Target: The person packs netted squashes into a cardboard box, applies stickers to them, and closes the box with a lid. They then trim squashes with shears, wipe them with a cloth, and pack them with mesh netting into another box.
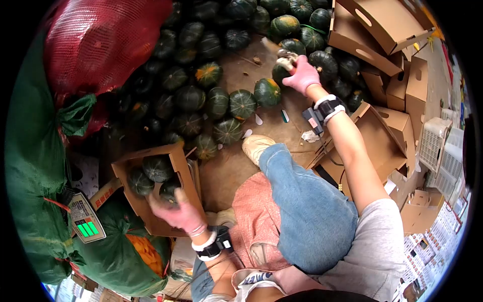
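At lower left, my left hand (176,214), in a pink glove, is over the near edge of an open cardboard box (141,214). Its blurred fingers are spread beside a dark green pumpkin (168,191). Two more pumpkins (157,168) lie in that box. My right hand (301,73), gloved in pink with dirty grey fingertips, reaches out at upper right among the floor pumpkins. Its fingers are curled, and a blurred pale brown object (271,46) shows beside them; what they grip is unclear. A green pumpkin with an orange patch (267,92) sits to their left.
Many pumpkins (190,98) cover the floor ahead. Cardboard boxes (387,22) stack at right, beside an open tray (372,143). A red mesh sack (103,45), green sacks (35,151) and a scale display (86,221) stand at left. Plastic crates (433,141) are far right.
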`<state>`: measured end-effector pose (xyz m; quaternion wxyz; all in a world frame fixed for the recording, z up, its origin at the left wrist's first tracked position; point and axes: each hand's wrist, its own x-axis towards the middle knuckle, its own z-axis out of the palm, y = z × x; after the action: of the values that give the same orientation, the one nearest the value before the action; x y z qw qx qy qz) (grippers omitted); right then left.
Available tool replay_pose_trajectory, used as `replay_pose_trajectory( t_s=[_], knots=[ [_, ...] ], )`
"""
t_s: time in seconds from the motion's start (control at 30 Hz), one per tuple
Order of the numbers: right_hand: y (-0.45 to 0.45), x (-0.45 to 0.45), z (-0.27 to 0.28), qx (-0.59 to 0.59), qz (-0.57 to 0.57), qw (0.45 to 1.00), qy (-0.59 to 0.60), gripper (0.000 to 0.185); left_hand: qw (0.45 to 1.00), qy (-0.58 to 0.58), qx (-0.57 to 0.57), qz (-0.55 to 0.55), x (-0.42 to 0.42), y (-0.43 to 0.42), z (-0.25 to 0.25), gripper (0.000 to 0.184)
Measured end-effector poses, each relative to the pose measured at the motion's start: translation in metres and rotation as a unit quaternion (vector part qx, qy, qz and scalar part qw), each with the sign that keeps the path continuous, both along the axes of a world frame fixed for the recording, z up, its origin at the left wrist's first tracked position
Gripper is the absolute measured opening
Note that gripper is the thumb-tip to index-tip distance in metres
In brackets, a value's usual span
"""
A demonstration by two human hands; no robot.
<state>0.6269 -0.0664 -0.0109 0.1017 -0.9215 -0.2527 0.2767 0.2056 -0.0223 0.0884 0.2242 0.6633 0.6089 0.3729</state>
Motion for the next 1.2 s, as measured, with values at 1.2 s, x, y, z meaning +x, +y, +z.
replay_pose_trajectory(
  t_s=[1.2],
  knots=[
    [-0.086,-0.044,-0.022,0.231,-0.264,0.9,0.259,0.029,0.887,-0.359,-0.164,0.24,-0.165,0.036,-0.046,0.068]
  ],
)
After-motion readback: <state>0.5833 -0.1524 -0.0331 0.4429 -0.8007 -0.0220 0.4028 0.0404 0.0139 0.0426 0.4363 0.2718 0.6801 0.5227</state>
